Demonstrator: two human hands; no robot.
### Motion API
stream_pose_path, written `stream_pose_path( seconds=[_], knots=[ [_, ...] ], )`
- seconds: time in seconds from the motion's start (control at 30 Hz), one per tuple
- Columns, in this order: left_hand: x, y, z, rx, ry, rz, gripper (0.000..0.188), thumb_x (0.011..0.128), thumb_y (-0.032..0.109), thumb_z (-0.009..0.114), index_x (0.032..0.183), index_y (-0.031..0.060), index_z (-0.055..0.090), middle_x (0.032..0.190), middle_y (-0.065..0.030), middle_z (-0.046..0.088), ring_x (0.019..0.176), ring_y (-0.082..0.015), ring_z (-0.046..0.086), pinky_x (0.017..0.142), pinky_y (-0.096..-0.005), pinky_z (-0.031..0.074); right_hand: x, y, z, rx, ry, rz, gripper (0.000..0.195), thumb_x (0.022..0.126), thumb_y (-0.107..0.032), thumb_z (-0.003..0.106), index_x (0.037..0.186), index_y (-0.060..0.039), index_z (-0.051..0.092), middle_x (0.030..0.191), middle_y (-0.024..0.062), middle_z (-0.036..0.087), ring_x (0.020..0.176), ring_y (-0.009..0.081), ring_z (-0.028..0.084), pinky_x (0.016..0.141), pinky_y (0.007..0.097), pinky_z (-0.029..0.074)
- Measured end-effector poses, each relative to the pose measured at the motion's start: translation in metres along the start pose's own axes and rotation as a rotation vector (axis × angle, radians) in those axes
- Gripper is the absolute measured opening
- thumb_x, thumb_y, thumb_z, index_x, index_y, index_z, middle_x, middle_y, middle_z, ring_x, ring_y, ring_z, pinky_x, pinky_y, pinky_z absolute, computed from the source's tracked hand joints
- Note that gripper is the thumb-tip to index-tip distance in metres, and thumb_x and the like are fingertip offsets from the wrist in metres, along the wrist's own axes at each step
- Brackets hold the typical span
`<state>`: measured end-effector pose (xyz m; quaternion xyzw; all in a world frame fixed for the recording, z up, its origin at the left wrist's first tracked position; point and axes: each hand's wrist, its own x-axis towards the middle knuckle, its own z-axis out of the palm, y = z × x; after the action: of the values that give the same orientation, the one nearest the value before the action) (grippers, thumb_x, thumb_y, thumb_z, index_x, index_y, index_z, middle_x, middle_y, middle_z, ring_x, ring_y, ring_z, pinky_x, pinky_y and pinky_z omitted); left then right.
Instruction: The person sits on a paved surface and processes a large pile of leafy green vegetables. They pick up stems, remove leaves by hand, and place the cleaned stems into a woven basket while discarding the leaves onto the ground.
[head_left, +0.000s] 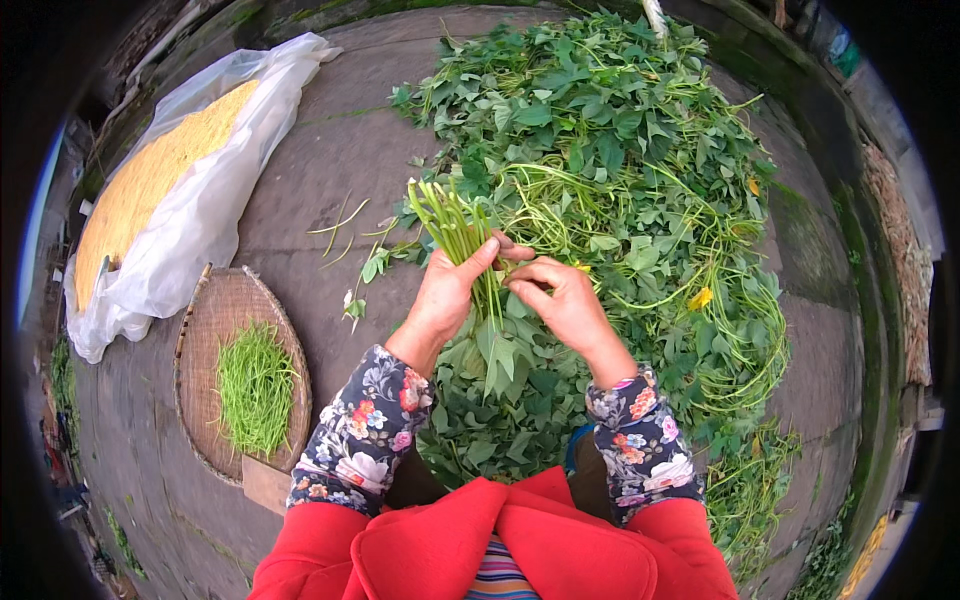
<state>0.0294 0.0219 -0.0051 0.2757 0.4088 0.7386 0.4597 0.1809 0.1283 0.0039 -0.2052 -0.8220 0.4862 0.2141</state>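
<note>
My left hand (450, 289) is closed round a bunch of green leaf stalks (450, 225), whose cut ends point up and away while the leaves (499, 352) hang towards me. Right beside it, my right hand (559, 296) has its thumb and forefinger pinched together at the edge of the bunch; whether a stalk lies between them is too small to tell. Under and beyond both hands spreads a large heap of leafy green vines (585, 112), with lobed leaves and long stems.
A round woven tray (196, 390) holding thin green stalks (255, 390) lies at the left. Behind it, yellow grain (169, 172) rests on white plastic sheeting (217, 195). Loose stems (337, 225) lie on the paved ground (360, 150). A wooden block (265, 484) is near my left sleeve.
</note>
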Motion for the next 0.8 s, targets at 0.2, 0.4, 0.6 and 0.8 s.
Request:
stream_pose_path(
  seconds=[0.2,0.4,0.6,0.8],
  knots=[
    [0.000,0.000,-0.006,-0.099,-0.059,0.030,0.026,0.105,0.029,0.055,0.113,0.0042,0.062,0.091,-0.0063,0.071,0.089,-0.0177,0.064,0.079,-0.0318,0.048,0.000,-0.013,-0.013,-0.072,0.029,-0.069,0.018,0.090,-0.014,0.068,0.100,0.0002,0.072,0.094,0.0136,0.073,0.086,0.0297,0.071,0.078,0.0363,0.055],
    [0.000,0.009,0.000,-0.339,-0.250,0.038,0.026,0.107,0.033,0.052,0.105,0.0077,0.057,0.071,-0.0003,0.053,0.075,-0.0192,0.053,0.069,-0.0312,0.041,-0.004,-0.010,-0.017,0.186,0.170,0.009,0.015,0.095,-0.011,0.061,0.101,-0.0006,0.071,0.091,0.0051,0.071,0.080,0.0122,0.065,0.071,0.0285,0.054],
    [0.001,0.012,0.000,-0.168,-0.091,0.099,0.023,0.108,0.028,0.051,0.105,0.0065,0.059,0.071,0.0000,0.050,0.071,-0.0157,0.050,0.067,-0.0308,0.041,-0.011,-0.028,-0.049,0.205,0.034,0.125,0.023,0.100,-0.019,0.061,0.089,-0.0013,0.071,0.079,-0.0018,0.065,0.073,0.0067,0.057,0.068,0.0247,0.046],
    [0.004,0.005,0.014,0.109,0.030,0.222,0.020,0.106,0.021,0.055,0.104,0.0014,0.058,0.072,-0.0009,0.052,0.073,-0.0148,0.054,0.070,-0.0296,0.045,-0.017,-0.039,-0.009,-0.294,-0.137,-0.108,0.024,0.089,-0.024,0.074,0.091,-0.0005,0.071,0.084,0.0136,0.068,0.077,0.0299,0.067,0.072,0.0381,0.052]
  ],
)
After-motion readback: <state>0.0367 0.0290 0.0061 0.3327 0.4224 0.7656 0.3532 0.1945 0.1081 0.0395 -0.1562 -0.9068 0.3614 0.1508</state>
